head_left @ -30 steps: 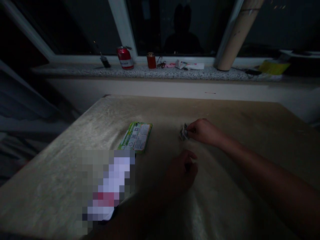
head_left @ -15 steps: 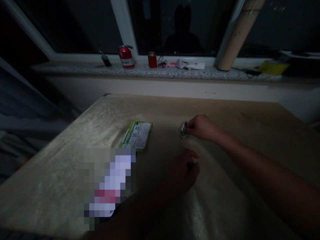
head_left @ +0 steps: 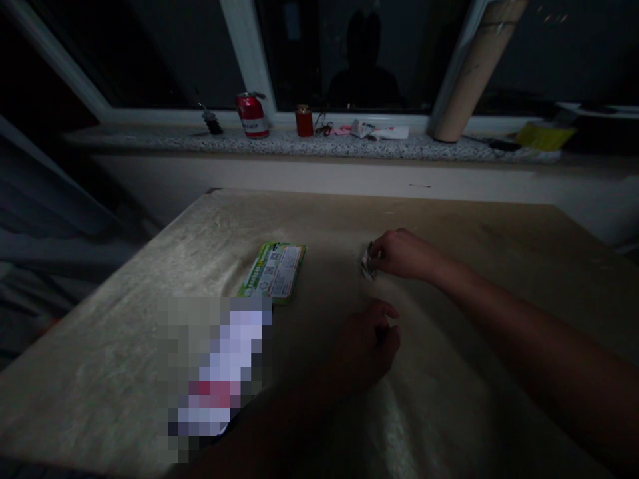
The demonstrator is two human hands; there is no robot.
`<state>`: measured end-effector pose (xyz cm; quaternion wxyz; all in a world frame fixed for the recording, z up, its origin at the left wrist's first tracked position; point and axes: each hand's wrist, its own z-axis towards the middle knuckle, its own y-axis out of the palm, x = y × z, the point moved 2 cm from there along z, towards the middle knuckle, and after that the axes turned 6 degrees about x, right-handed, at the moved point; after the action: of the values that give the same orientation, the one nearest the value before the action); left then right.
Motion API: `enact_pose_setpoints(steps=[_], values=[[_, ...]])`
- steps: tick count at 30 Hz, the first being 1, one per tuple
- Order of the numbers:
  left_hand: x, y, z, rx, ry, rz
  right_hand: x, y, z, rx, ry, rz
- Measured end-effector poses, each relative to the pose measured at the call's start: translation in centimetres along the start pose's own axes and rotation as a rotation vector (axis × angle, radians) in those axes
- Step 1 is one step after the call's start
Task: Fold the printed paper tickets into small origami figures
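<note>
My right hand (head_left: 403, 254) pinches a small crumpled black-and-white piece (head_left: 367, 266), perhaps a wrapper, low over the table (head_left: 329, 219). My fingers cover part of it, so its exact kind cannot be made out. Nearer to me, my left hand (head_left: 370, 340) rests on or just above the tabletop in shadow. Its fingers are curled loosely, thumb and forefinger apart, with nothing seen between them. Left of both hands lies a flat green packet (head_left: 274, 273) with a white printed label. Below that packet is a bright, pixelated oblong thing (head_left: 227, 362), whose details are blurred out.
Behind the table runs a speckled windowsill (head_left: 194, 141). On it stand a red can (head_left: 252, 116), a small red-orange container (head_left: 304, 122), crumpled paper (head_left: 382, 130), a tall cardboard tube (head_left: 476, 73) and a yellow item (head_left: 546, 136). The room is dim.
The small crumpled piece has turned slightly in my right fingers, which cover more of it now. My left hand has barely moved.
</note>
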<state>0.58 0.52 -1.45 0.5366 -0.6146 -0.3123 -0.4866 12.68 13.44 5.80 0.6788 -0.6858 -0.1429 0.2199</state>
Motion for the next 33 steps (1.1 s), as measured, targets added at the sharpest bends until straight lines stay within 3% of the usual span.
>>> enact_pose_setpoints(steps=[13, 18, 22, 25, 33], values=[[-0.1, 0.0, -0.2, 0.001, 0.009, 0.030, 1.1, 0.3, 0.5, -0.048, -0.008, 0.067], [-0.1, -1.0, 0.3, 0.170, 0.071, 0.180, 1.9, 0.9, 0.1, -0.051, 0.060, 0.123], [0.1, -1.4, 0.9, 0.305, 0.231, 0.410, 2.3, 1.1, 0.2, -0.070, 0.090, 0.142], [0.0, -0.8, 1.5, 0.292, 0.326, 0.561, 2.3, 1.0, 0.5, -0.085, 0.088, 0.141], [-0.9, -0.3, 2.1, 0.251, 0.280, 0.672, 1.9, 0.8, 1.1, -0.128, 0.020, 0.079]])
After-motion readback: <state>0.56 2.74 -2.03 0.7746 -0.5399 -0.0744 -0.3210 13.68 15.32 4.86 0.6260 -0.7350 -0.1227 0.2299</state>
